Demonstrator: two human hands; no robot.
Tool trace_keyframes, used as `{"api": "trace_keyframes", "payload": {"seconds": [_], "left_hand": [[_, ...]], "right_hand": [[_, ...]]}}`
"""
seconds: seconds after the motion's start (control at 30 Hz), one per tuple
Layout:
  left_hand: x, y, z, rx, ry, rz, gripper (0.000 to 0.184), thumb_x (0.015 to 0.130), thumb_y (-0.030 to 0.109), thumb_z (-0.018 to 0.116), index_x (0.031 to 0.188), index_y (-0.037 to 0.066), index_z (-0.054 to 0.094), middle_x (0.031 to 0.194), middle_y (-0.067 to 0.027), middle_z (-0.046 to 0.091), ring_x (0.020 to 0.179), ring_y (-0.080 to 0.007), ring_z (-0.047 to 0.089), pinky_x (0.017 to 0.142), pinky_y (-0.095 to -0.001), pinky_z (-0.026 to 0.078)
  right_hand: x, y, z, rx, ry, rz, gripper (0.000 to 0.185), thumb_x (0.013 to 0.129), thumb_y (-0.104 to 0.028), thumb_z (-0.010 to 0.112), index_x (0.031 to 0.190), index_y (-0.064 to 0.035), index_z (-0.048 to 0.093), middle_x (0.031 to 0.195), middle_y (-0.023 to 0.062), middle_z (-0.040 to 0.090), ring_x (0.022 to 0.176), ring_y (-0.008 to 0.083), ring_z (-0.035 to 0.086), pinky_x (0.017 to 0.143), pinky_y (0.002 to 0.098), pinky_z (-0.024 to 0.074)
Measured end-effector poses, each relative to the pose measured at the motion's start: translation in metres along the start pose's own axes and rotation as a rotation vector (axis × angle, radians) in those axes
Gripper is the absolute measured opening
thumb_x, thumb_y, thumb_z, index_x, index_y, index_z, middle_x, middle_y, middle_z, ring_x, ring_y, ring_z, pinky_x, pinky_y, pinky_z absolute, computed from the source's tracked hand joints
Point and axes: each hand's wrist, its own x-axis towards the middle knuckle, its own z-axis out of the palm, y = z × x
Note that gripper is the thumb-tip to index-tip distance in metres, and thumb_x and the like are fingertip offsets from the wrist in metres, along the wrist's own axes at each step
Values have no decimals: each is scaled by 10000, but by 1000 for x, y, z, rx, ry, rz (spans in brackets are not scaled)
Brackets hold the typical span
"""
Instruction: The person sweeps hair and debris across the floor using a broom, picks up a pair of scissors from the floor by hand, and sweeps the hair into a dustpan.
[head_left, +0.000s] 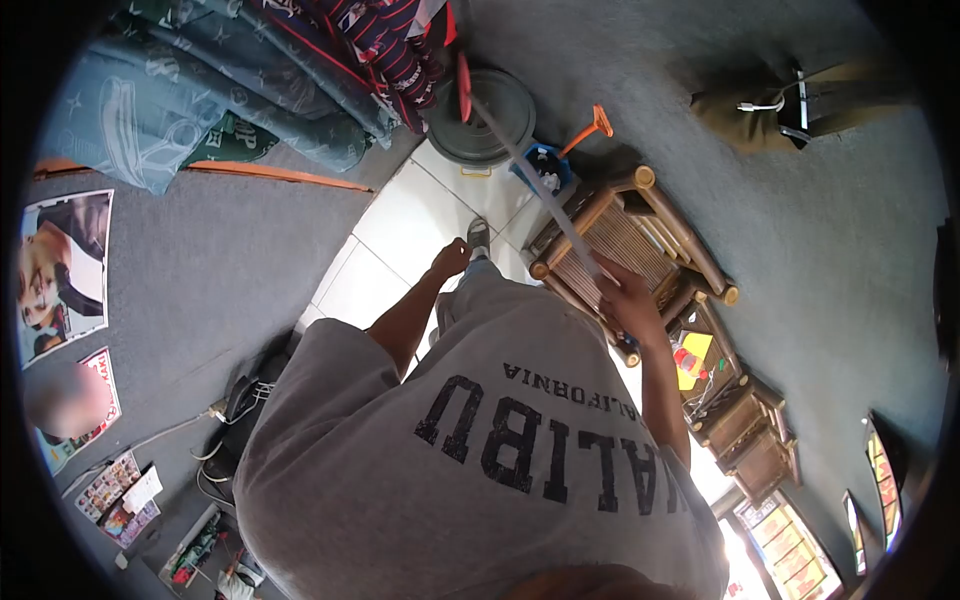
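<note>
A long grey pole point(545, 190) is held in the right hand point(630, 298), its near end enclosed by the fingers. Its long axis is directed away from the body, slanting forward and across to the left, and at its far end a flat red head point(464, 90) is seen nearly edge-on. Of the two hands, the right is the one in contact with the pole; the left hand point(453, 259) is placed well apart from it, lowered beside the leg and above the tiled floor point(405, 215). The left fingers appear loosely curled and no object is seen in them, but whether they are pressed together cannot be told.

The red head is seen in front of a round, dark lidded bin point(485, 140); whether the two are touching cannot be determined from this angle. The contents of the bin are hidden by its lid. Just beside it, toward the right, a blue container point(565, 177) is partly crossed by the line of the pole. Dark and whitish matter, too small to be identified, is contained in it, and an orange handle point(585, 132) is seen slanting up from its side. A bamboo chair point(640, 235) with a slatted seat is situated near the right hand, its front corner overlapped in view by the pole.
</note>
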Motion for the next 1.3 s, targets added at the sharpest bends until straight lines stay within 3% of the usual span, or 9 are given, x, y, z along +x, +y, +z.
{"api": "trace_keyframes", "payload": {"seconds": [0.07,0.17,0.37,0.6,0.8,0.9,1.1,1.2,1.3], "left_hand": [[-3,-3,-2,-32,41,-20,323,883,359,532,1020,68,570,989,-222,656,966,-387,625,842,-451,489],[-15,-12,-5,25,10,-51,332,883,366,526,1005,60,566,993,-229,651,977,-396,617,850,-455,483],[-22,-34,-4,12,12,-71,374,885,375,510,1011,27,562,988,-235,650,981,-395,615,856,-446,481],[-21,-40,-2,26,26,-82,379,886,369,509,1023,20,565,986,-233,652,983,-390,616,851,-451,481],[-8,-26,-6,10,37,-28,347,895,349,509,1031,35,560,988,-224,657,981,-380,624,844,-445,489],[-5,-14,-10,36,18,-41,356,898,352,490,1038,32,560,987,-218,660,974,-375,629,836,-451,493],[5,4,-5,44,5,-28,376,886,359,492,1040,23,561,995,-230,652,980,-395,617,841,-465,491],[2,19,-9,43,-5,0,371,885,355,488,1037,24,560,998,-230,650,981,-397,615,835,-473,492],[7,13,1,33,17,25,368,886,351,482,1042,27,558,1004,-227,648,983,-397,613,828,-479,493]], "right_hand": [[-4,3,-2,77,32,-40,430,949,-163,470,1370,-82,460,541,-12,417,421,62,404,393,247,340],[51,27,17,-313,188,-305,424,943,-125,476,1366,-89,471,535,-15,422,415,56,400,387,240,334],[-10,-27,-22,-71,-70,103,421,943,-140,498,1364,-132,485,541,-27,431,413,50,379,393,217,322],[18,24,15,-345,181,-157,428,938,-152,518,1365,-148,485,533,-30,422,444,41,396,409,212,323],[-65,-15,-29,-127,-61,200,418,941,-128,500,1355,-77,479,511,-31,415,374,54,372,359,223,286],[-90,-9,-37,-90,-74,163,433,943,-224,507,1356,-100,480,512,-19,449,365,48,388,347,240,315],[-42,53,-10,-384,211,-178,440,944,-184,489,1378,-120,454,493,-16,416,364,64,389,355,246,330],[-69,56,-22,-396,79,-11,437,941,-170,485,1375,-127,459,497,-8,426,365,72,385,359,250,326],[-110,31,-39,-141,2,242,413,951,-188,500,1360,-130,483,499,-21,438,343,57,352,341,247,296]]}}
